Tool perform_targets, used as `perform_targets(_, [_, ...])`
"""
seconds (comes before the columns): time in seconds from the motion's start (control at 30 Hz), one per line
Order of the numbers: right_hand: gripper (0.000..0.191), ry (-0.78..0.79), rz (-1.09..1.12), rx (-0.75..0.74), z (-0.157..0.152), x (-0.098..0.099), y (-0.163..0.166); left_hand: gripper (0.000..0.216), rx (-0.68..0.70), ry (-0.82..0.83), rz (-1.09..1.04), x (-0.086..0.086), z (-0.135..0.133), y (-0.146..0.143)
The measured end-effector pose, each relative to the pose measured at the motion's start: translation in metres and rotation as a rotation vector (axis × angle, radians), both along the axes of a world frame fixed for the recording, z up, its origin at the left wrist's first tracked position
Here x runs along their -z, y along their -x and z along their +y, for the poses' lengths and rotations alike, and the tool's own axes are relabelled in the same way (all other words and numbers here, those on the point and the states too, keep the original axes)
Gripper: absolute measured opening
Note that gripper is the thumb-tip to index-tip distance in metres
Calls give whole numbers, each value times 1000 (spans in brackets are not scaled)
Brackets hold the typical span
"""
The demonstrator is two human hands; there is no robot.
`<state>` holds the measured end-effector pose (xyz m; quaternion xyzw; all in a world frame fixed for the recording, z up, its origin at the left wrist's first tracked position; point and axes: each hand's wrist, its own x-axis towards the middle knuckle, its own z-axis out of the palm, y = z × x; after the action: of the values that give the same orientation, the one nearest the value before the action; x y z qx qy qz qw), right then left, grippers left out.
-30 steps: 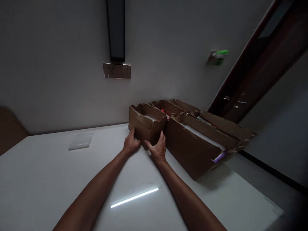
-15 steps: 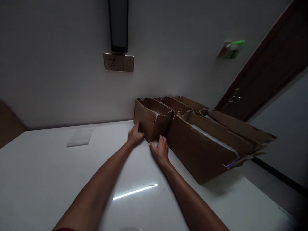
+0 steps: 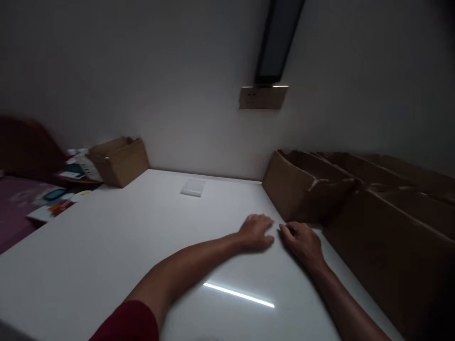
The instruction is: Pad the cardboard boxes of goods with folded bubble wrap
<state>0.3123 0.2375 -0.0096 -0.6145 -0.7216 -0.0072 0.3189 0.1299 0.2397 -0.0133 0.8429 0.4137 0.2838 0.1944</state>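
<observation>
My left hand (image 3: 256,232) lies palm down on the white table (image 3: 142,246), fingers loosely stretched, holding nothing. My right hand (image 3: 302,243) rests just to its right, fingers lying on the table and pointing toward the left hand, almost touching it. Both hands are a short way in front of a small open cardboard box (image 3: 305,187) and do not touch it. A larger cardboard box (image 3: 391,237) stands right of my right forearm.
More torn cardboard boxes line the wall at the right. A flat clear plastic packet (image 3: 193,187) lies near the wall. Another cardboard box (image 3: 119,160) sits at the table's far left corner, with small clutter (image 3: 66,189) beside it. A wall socket (image 3: 263,97) is above.
Both hands have come off the small cardboard box and now rest on the table in front of it. The view has swung to the left, so the boxes sit at the right.
</observation>
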Motion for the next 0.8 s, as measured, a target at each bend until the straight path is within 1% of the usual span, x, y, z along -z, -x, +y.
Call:
perform_targets(0.07, [38, -32, -66, -50, 0, 1, 2, 46, 94, -16, 43, -1, -43, 40])
perform_targets(0.1, [38, -54, -116, -73, -1, 2, 4, 47, 212, -30, 88, -3, -65, 65])
perform_targets(0.13, [39, -73, -172, -97, -1, 5, 6, 47, 286, -32, 122, -5, -85, 92])
perform_targets(0.17, [39, -87, -225, -122, -2, 8, 10, 48, 298, -16, 140, -8, -103, 121])
perform_targets(0.2, [40, -94, -268, -149, -4, 12, 16, 48, 296, 3, 166, -13, -116, 151])
perform_targets(0.23, [41, -100, -304, -172, -6, 16, 25, 47, 237, 7, 190, -18, -123, 182])
perform_targets(0.27, [42, -108, -331, -193, -9, 21, 35, 42, 96, -12, 219, -25, -124, 213])
perform_targets(0.3, [45, -120, -351, -214, -12, 25, 47, 34, -141, -34, 243, -34, -118, 244])
perform_targets(0.33, [47, -132, -364, -233, -17, 30, 61, 31, -293, -54, 245, -45, -108, 274])
perform_targets(0.4, [48, -143, -381, -287, -25, 37, 91, 36, -534, -110, 229, -74, -76, 331])
perform_targets(0.47, [48, -118, -391, -356, -33, 41, 119, 43, -785, -181, 207, -107, -41, 383])
perform_targets(0.53, [49, -72, -407, -408, -37, 41, 138, 47, -994, -239, 189, -136, -11, 426])
perform_targets(0.6, [51, -26, -426, -428, -39, 38, 147, 47, -1133, -263, 182, -156, 11, 459])
perform_targets(0.67, [53, 6, -441, -430, -39, 35, 148, 42, -1225, -246, 181, -165, 26, 480])
perform_targets(0.73, [53, 21, -447, -428, -39, 31, 145, 34, -1288, -200, 179, -163, 36, 493])
perform_targets(0.8, [53, 29, -446, -423, -41, 28, 144, 34, -1320, -147, 179, -158, 43, 499])
